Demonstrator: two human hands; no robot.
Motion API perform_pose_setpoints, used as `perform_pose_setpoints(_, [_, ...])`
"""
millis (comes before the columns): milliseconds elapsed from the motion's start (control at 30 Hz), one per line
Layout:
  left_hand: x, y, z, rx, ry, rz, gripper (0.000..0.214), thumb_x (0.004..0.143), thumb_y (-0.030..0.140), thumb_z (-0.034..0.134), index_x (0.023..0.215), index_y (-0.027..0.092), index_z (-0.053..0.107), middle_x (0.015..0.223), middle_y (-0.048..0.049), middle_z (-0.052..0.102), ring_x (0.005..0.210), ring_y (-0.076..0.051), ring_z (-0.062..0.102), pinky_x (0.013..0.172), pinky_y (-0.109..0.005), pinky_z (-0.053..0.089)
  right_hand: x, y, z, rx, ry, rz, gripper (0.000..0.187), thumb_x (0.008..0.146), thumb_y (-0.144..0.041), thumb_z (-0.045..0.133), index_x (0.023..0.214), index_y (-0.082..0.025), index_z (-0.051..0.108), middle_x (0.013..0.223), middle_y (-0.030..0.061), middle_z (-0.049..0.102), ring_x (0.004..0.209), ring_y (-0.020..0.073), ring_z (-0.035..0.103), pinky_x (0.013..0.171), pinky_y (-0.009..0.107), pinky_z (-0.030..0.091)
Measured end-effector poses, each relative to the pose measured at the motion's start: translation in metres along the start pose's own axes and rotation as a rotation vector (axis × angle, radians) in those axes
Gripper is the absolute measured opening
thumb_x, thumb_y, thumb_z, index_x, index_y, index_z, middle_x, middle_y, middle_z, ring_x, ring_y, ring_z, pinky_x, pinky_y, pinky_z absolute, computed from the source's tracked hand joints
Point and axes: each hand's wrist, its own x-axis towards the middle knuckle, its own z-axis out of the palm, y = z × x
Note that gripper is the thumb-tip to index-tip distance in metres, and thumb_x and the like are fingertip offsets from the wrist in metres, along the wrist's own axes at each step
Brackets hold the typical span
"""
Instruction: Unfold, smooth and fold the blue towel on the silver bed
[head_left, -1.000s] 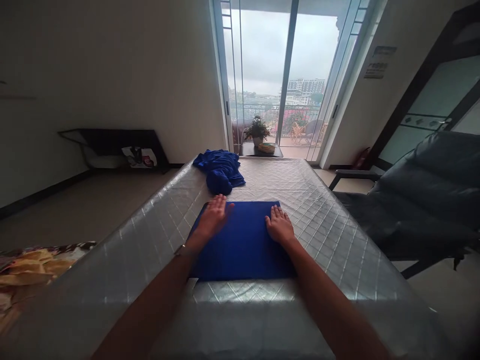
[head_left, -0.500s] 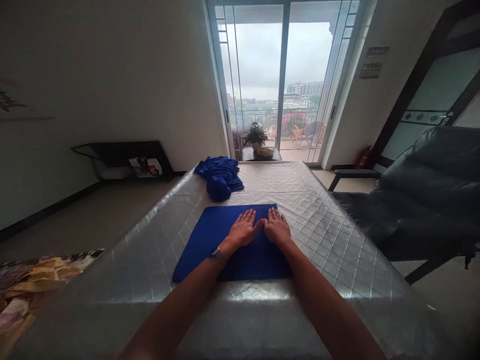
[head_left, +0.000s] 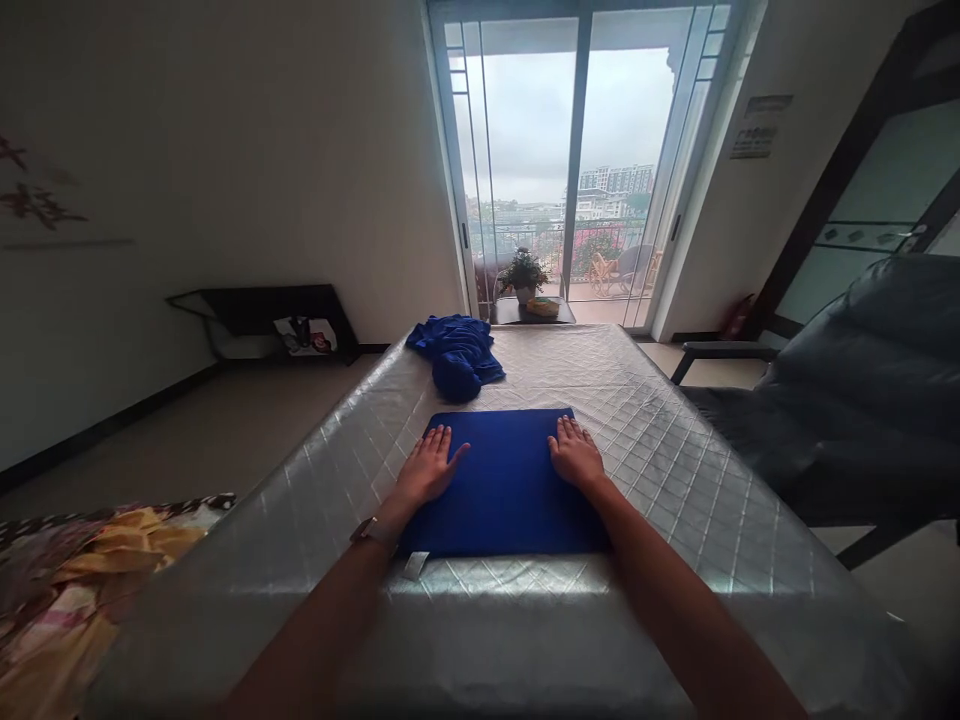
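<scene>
A folded blue towel (head_left: 510, 480) lies flat on a quilted silver mattress (head_left: 660, 470). My left hand (head_left: 429, 466) rests palm down on the towel's left edge, fingers spread, with a watch on that wrist. On the towel's right edge lies my right hand (head_left: 576, 454), also flat and open. A small white tag (head_left: 415, 565) sticks out at the towel's near left corner. Farther back on the mattress sits a crumpled heap of blue cloth (head_left: 456, 354).
A dark reclining chair (head_left: 855, 400) stands close on the right. Patterned fabric (head_left: 82, 570) lies at the lower left. Beyond the mattress are a small table with a potted plant (head_left: 523, 274), glass balcony doors and a low dark shelf (head_left: 262, 320) by the left wall.
Half a second ago both hands were together at the towel's right side; my left hand has slid left across it. The towel now lies squarer, its left part narrower.
</scene>
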Motion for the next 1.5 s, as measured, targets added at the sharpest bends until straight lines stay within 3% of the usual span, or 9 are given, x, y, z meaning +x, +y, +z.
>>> perform_pose_setpoints(300, [-0.003, 0.006, 0.001, -0.031, 0.073, -0.007, 0.093, 0.096, 0.07, 0.002, 0.157, 0.005, 0.028, 0.165, -0.0173, 0.025, 0.154, -0.027, 0.022, 0.126, -0.045, 0.017, -0.004, -0.003, -0.003, -0.047, 0.011, 0.001, 0.064, 0.104, -0.037, 0.02, 0.159, -0.004, 0.026, 0.167, 0.0113, 0.022, 0.154, 0.0206, 0.017, 0.124, 0.037, 0.012])
perform_pose_setpoints(600, [-0.007, 0.012, -0.009, -0.039, 0.067, -0.012, 0.091, 0.097, 0.069, 0.002, 0.157, 0.007, 0.031, 0.165, -0.0162, 0.027, 0.154, -0.027, 0.023, 0.126, -0.046, 0.019, -0.025, -0.008, -0.013, -0.127, 0.059, -0.053, 0.061, 0.104, -0.033, 0.025, 0.157, -0.002, 0.027, 0.165, 0.0161, 0.024, 0.155, 0.0213, 0.016, 0.125, 0.039, 0.01])
perform_pose_setpoints(767, [-0.007, 0.012, -0.01, -0.016, 0.038, -0.01, 0.092, 0.097, 0.069, 0.004, 0.157, 0.004, 0.028, 0.165, -0.0173, 0.025, 0.154, -0.028, 0.022, 0.126, -0.045, 0.018, -0.043, -0.009, -0.007, -0.092, 0.012, -0.046, 0.063, 0.106, -0.037, 0.024, 0.158, -0.001, 0.027, 0.166, 0.0163, 0.022, 0.155, 0.0221, 0.017, 0.124, 0.039, 0.014])
perform_pose_setpoints(967, [-0.005, 0.012, -0.008, -0.02, 0.038, -0.031, 0.089, 0.098, 0.065, 0.002, 0.157, 0.004, 0.029, 0.165, -0.0178, 0.027, 0.154, -0.028, 0.023, 0.126, -0.047, 0.02, -0.044, -0.009, -0.005, -0.063, 0.003, -0.02, 0.063, 0.106, -0.038, 0.024, 0.158, -0.003, 0.026, 0.166, 0.0139, 0.021, 0.155, 0.0218, 0.017, 0.124, 0.038, 0.012])
perform_pose_setpoints(1167, [-0.007, 0.006, -0.008, -0.057, 0.155, -0.071, 0.081, 0.1, 0.062, 0.01, 0.156, 0.008, 0.032, 0.163, -0.0196, 0.031, 0.153, -0.031, 0.026, 0.124, -0.052, 0.022, -0.045, -0.01, -0.005, -0.032, 0.028, -0.018, 0.063, 0.105, -0.037, 0.023, 0.158, -0.004, 0.027, 0.166, 0.0131, 0.023, 0.154, 0.0211, 0.018, 0.124, 0.038, 0.014])
perform_pose_setpoints(1233, [-0.009, 0.018, -0.012, -0.072, 0.213, 0.023, 0.078, 0.101, 0.061, 0.013, 0.157, 0.008, 0.03, 0.164, -0.018, 0.029, 0.154, -0.03, 0.02, 0.126, -0.05, 0.02, -0.045, -0.01, -0.005, -0.025, 0.038, -0.019, 0.063, 0.105, -0.037, 0.024, 0.158, -0.004, 0.029, 0.166, 0.0131, 0.024, 0.154, 0.0213, 0.018, 0.124, 0.038, 0.014])
perform_pose_setpoints(1300, [-0.012, 0.045, -0.015, -0.093, 0.201, 0.177, 0.075, 0.103, 0.058, 0.015, 0.158, 0.008, 0.029, 0.166, -0.0163, 0.027, 0.155, -0.026, 0.017, 0.126, -0.046, 0.021, -0.046, -0.011, -0.005, -0.016, 0.04, -0.018, 0.063, 0.104, -0.036, 0.024, 0.157, -0.004, 0.03, 0.165, 0.0134, 0.024, 0.154, 0.0215, 0.018, 0.124, 0.038, 0.014])
perform_pose_setpoints(1400, [-0.017, 0.105, -0.012, -0.114, 0.086, 0.387, 0.07, 0.104, 0.054, 0.017, 0.156, 0.01, 0.034, 0.164, -0.0162, 0.029, 0.154, -0.024, 0.022, 0.126, -0.042, 0.024, -0.047, -0.009, -0.005, -0.018, 0.041, -0.028, 0.062, 0.104, -0.035, 0.023, 0.158, -0.003, 0.028, 0.165, 0.0142, 0.023, 0.154, 0.0217, 0.019, 0.124, 0.039, 0.015])
perform_pose_setpoints(1500, [-0.018, 0.164, -0.005, -0.145, 0.061, 0.52, 0.07, 0.104, 0.055, 0.014, 0.156, 0.013, 0.034, 0.164, -0.0141, 0.03, 0.154, -0.022, 0.023, 0.126, -0.041, 0.023, -0.049, -0.005, -0.005, -0.057, 0.017, -0.072, 0.061, 0.103, -0.03, 0.027, 0.158, -0.004, 0.026, 0.166, 0.0137, 0.019, 0.155, 0.0218, 0.017, 0.124, 0.037, 0.014])
